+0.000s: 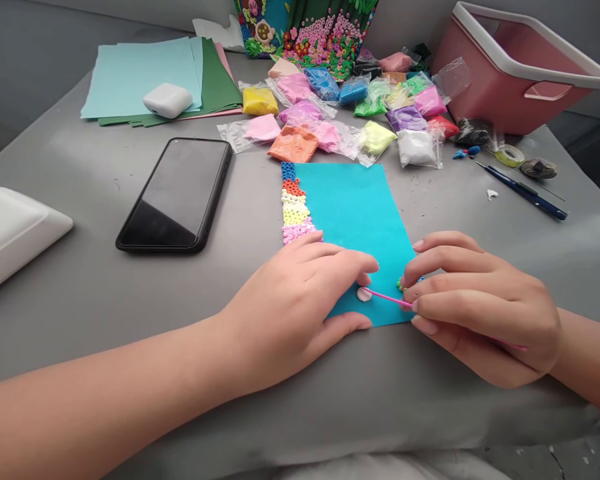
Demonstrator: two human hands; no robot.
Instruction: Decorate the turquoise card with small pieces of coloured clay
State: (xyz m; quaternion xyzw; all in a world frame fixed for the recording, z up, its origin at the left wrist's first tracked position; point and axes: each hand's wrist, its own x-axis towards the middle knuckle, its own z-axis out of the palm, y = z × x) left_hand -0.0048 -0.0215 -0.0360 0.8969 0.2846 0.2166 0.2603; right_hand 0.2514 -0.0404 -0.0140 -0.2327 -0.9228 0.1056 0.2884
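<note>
A bright blue card [353, 213] lies on the grey table, its left edge lined with small clay pieces [294, 212] in blue, orange, pale yellow and pink. My left hand [300, 303] rests on the lower left of the card, thumb and fingers apart with nothing between them. Just beyond its fingertips sits a small pale clay disc [363, 295]. My right hand [485, 307] pinches a thin pink stick [387, 297], whose tip touches the disc. Partly hidden behind the right fingers are green and blue clay bits [400, 285] at the card's right edge.
Bagged coloured clay [293, 143] spreads behind the card, beside a pink bin [500, 80]. A phone [177, 193], a white case [168, 100] and paper sheets [140, 67] lie left. To the right are a dark blue pen-like tool [527, 192] and a tape roll [509, 155].
</note>
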